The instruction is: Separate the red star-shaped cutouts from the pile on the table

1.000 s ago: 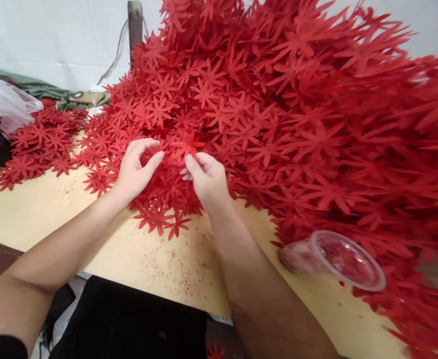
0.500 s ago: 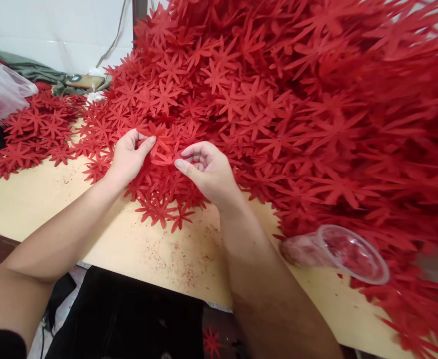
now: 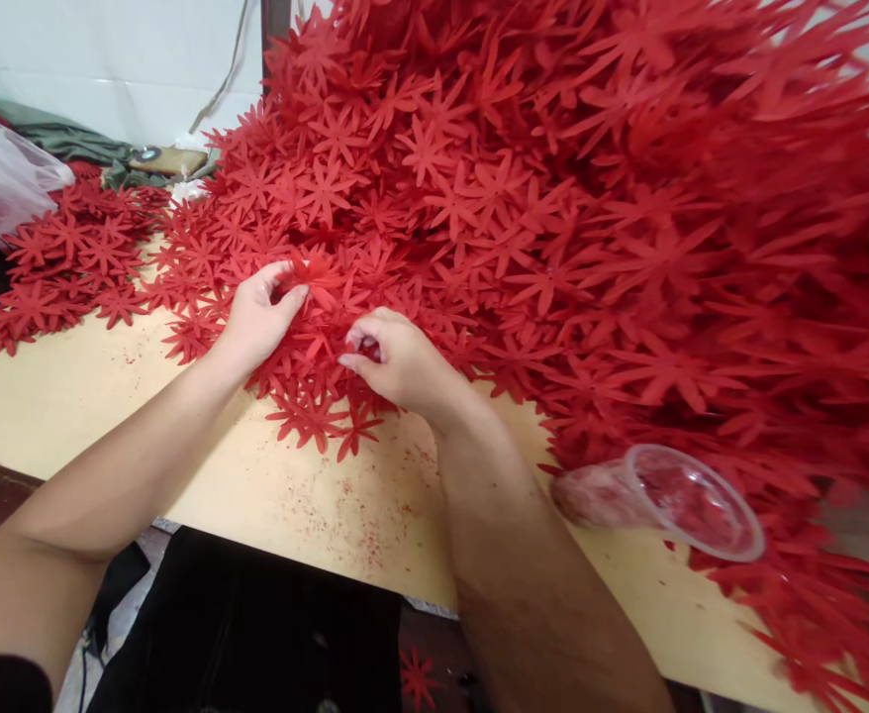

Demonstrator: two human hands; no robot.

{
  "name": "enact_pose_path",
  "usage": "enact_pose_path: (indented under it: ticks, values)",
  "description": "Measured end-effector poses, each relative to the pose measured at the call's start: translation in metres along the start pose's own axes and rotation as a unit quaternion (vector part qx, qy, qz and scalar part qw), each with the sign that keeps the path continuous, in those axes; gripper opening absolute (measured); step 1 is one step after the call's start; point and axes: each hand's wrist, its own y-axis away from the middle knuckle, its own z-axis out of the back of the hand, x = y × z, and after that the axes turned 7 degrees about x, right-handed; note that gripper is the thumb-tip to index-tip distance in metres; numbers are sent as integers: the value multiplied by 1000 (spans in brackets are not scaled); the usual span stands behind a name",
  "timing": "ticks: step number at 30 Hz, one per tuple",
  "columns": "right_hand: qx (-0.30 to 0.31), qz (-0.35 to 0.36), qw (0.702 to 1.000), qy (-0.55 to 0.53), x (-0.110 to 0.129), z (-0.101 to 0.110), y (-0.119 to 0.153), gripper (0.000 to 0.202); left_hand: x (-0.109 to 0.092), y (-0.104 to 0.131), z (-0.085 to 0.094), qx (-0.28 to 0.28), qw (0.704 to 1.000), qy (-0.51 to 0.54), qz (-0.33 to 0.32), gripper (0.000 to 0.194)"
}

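My left hand (image 3: 262,312) pinches a red petal piece (image 3: 321,280) between thumb and fingers, just above the front of the big pile. To its right, my right hand (image 3: 394,358) has its thumb and fingers curled close together, the tips near the red pieces; whether anything thin is between them is too small to tell. The large pile of red star-shaped petal pieces (image 3: 553,198) rises behind both hands and spreads to the right. Several loose pieces lie on the table (image 3: 271,495) just below the hands.
A clear plastic cup (image 3: 694,503) lies on its side at the right. A smaller red pile (image 3: 70,253), a plastic bag (image 3: 11,163) and green cloth are at the left. One red piece (image 3: 418,677) lies below the table edge.
My right hand has moved down, away from the piece in my left hand, and its fingers have drawn closer together. My left hand has hardly moved.
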Motion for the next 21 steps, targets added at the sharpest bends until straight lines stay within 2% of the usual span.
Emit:
enact_pose_path:
  ticks: [2,6,10,15,21]
  values:
    - [-37,-8,997,-73,-1,1,-1,13,-2,2,0,7,1000,-14,-3,6]
    - [-125,-11,970,-209,-1,3,-4,12,0,3,1,-2,999,-14,35,22]
    - [-186,-10,952,-242,1,3,-6,9,2,3,2,-21,999,-5,50,28]
    - [-202,-22,943,-263,0,0,-8,5,0,6,1,-8,999,-7,45,36]
    - [-233,-44,930,-281,-6,-2,-12,9,0,5,0,-13,999,5,32,11]
